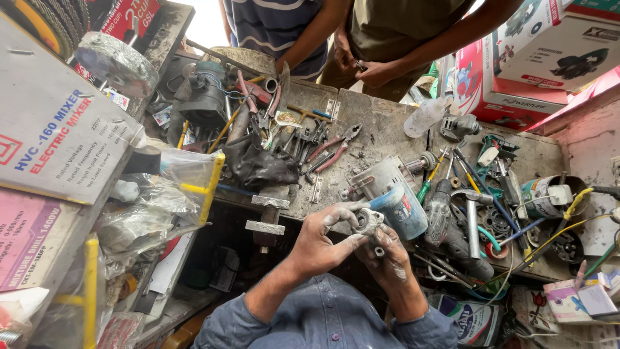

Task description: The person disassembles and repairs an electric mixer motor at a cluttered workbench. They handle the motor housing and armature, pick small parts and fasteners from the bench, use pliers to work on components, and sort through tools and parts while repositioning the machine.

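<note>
My left hand point(320, 242) and my right hand point(387, 255) are both smeared with grey grease and close together around a small grey metal gear housing point(369, 222), held over the near edge of the workbench point(381, 132). The left thumb and fingers pinch the part from the left and the right hand cups it from below. Just beyond the part lies a blue and grey power tool body point(391, 190) on its side. Both sleeves are blue-grey.
Red-handled pliers point(332, 152), screwdrivers point(434, 174), a hammer point(471, 216), a black cloth point(258, 165) and wires crowd the bench. Cartons point(55, 129) stack at left and tool boxes point(536, 58) at right. Two other people stand at the far side, their hands point(368, 68) together.
</note>
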